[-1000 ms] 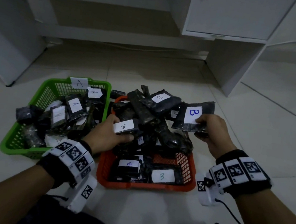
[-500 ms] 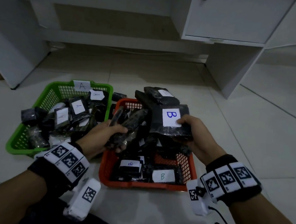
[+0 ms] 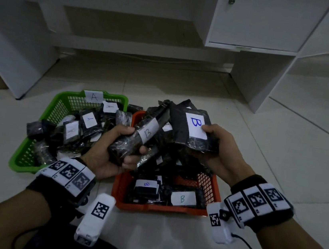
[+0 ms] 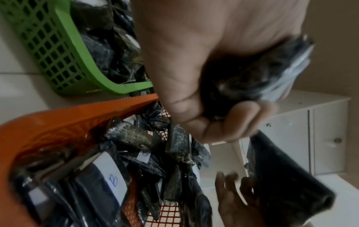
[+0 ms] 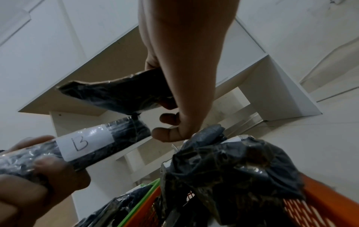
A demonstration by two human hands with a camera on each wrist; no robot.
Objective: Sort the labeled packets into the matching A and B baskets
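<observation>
On the tiled floor [image 3: 280, 160], the green basket [image 3: 57, 102] with its "A" tag sits at the left, full of dark packets; one packet [image 3: 35, 128] hangs over its left rim. Just right of it, touching or nearly so, the orange basket [image 3: 121, 189] is heaped with B-labeled packets, the pile rising above its rim. A white desk [image 3: 256, 21] stands behind both baskets.

The left hand [image 3: 111, 155] is raised over the gap between the baskets, palm turned up, fingers [image 5: 58, 167] and thumb wrapped round a rolled packet [image 3: 134, 139] whose label reads "B". The right hand [image 3: 220, 150] is held above the orange heap, thumb on top and fingers beneath, pinching a flat packet [image 3: 189, 132] by its right edge, its blue "B" label facing up. The two held packets are near each other, not touching.
</observation>
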